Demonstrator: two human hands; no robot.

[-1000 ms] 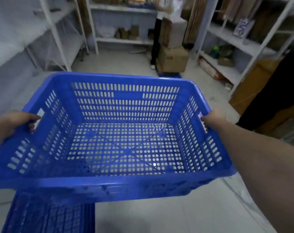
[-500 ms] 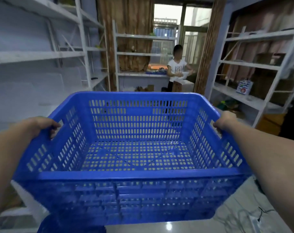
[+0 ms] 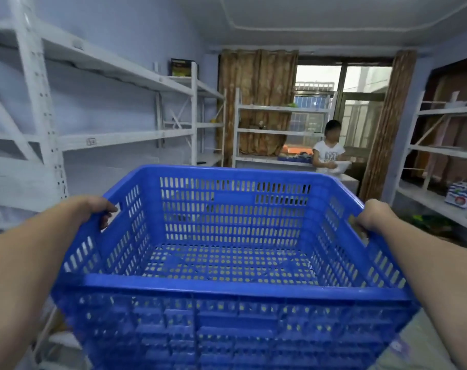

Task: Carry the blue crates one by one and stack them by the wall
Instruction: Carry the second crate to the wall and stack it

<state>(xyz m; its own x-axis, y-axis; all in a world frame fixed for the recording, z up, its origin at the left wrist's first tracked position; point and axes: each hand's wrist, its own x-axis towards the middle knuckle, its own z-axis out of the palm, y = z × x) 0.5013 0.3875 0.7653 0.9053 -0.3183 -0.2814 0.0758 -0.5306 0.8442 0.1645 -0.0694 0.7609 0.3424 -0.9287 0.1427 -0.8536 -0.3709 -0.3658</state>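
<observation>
Between left hand [image 3: 93, 209] and right hand [image 3: 373, 214]: blue crate [image 3: 232, 287], gripped.

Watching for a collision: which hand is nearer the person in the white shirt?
Right. The right hand grips the crate just below and right of that person; the left hand grips the opposite side, far left.

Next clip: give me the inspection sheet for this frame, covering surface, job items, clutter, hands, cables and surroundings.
Surface: nothing seen; crate carried in the air.
Job's things: one blue crate, empty, upright.
Clutter: small printed box on the right shelf; dark box atop the left shelving.
Hands: left hand grips the crate's left handle slot; right hand grips the right rim.
Cables: nothing seen.
Surroundings: another person by the window; brown curtains.
</observation>
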